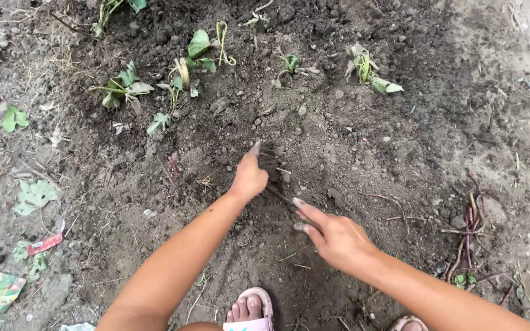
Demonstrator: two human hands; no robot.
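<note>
My left hand (249, 178) sits near the centre, arm running back toward seven o'clock, bare and nearly straight. The fingers curl downward and the thumb sticks up toward twelve. My right hand (335, 236) lies just beside it at four o'clock, forearm coming in from five o'clock, fingers closed, the index finger stretched toward ten o'clock.

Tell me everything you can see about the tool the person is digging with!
The tool is small, dark and thin, and looks like metal, though soil hides much of it. Its wider end is pushed into the loose dark soil, with the left hand pressed beside it. Its narrow handle slants down to the right hand, whose fingers wrap around it. Its exact shape is too dirt-covered to tell.
</note>
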